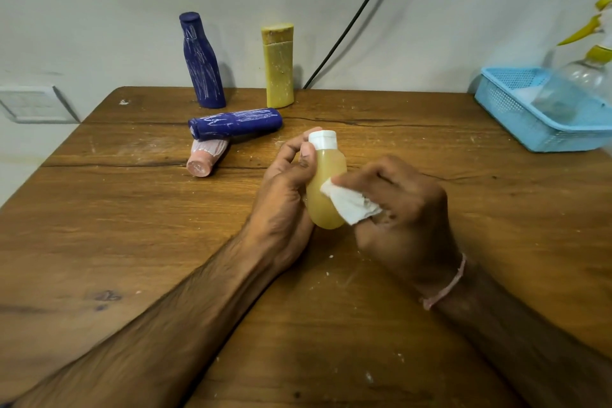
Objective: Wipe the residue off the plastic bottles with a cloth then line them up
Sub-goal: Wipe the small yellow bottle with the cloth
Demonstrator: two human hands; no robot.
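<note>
Your left hand (288, 189) holds the pale amber bottle (326, 172) upright near the middle of the table (132, 242), thumb and fingers (306, 156) curled round its neck and upper body just below the white cap (323, 139). Your right hand (404, 209) grips a small white cloth (351, 204), bunched in its curled fingers (364, 175), and presses it against the right side of the bottle's body. From this angle you cannot tell whether the bottle's base rests on the table or is lifted just above it.

Four more bottles sit beyond your hands. A dark blue bottle (202, 66) streaked with white marks stands at the far edge, and a yellow bottle (279, 69) with a crusted surface stands just beside it to the right. In front of them a second blue bottle (236, 122), also streaked white, lies on its side, and a pink bottle (207, 157) lies against it, cap end towards you.

At the table's right edge is a light blue basket (530, 129) with a clear spray bottle (583, 76) in it. A black cable (351, 23) runs down the wall behind. White specks dot the wood. A pink thread band (445, 285) circles your right wrist.
</note>
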